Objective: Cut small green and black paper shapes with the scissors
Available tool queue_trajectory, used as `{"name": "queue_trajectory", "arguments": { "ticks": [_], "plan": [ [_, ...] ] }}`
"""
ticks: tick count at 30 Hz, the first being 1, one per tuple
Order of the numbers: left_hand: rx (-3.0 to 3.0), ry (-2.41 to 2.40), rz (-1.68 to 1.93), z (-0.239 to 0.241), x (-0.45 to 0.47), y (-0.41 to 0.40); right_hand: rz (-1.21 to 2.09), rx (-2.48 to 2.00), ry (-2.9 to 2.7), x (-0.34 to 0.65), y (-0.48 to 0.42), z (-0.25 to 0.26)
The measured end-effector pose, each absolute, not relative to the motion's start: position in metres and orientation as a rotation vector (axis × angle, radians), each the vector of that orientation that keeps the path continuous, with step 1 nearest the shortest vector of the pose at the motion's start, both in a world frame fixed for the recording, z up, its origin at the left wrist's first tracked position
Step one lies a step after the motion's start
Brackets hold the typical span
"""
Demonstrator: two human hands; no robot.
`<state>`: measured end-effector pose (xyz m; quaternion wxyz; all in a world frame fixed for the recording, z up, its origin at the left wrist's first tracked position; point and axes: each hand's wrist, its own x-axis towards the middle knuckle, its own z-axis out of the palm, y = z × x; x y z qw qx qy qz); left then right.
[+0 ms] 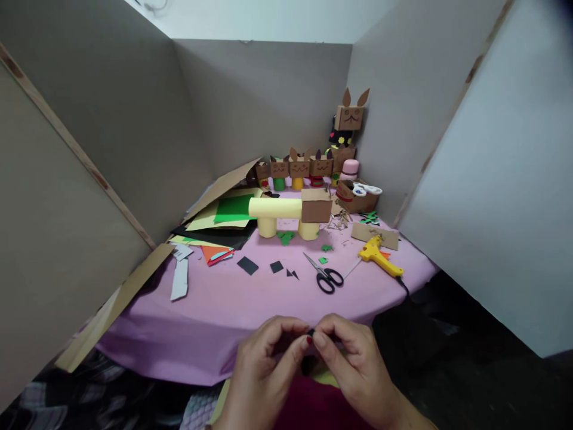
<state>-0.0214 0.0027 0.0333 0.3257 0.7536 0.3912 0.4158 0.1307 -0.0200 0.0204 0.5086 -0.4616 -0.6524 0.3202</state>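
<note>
Presently, left hand and right hand meet at the fingertips, each nearly closed, thumb and fingers pinching a small black piece, mostly hidden; piece held before the cloth-covered bench, nearer the body than the scissors

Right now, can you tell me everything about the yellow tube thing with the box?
The yellow tube thing looks like pale, smooth paper. Its long tube lies level; two short, fat yellow tubes show underneath, like legs. A plain brown box, seemingly cardboard, covers its right end. It stands on the pink cloth. Its far side is hidden.
</note>
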Motion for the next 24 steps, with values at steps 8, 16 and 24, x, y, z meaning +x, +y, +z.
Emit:
{"name": "queue_trajectory", "arguments": {
  "ticks": [8, 16, 24],
  "plan": [
    [2.395, 0.926, 1.274, 0.033, -0.029, 0.006, 1.078, -1.046, -1.425, 0.130, -0.020, 0.016],
    [2.569, 0.832, 1.306, 0.038, -0.030, 0.013, 1.142, -0.995, -1.405, 0.131, -0.019, 0.021],
    [2.666, 0.636, 1.144, 0.036, -0.035, 0.010, 1.450, -0.950, -1.253, 0.136, -0.016, 0.018]
  ]
}}
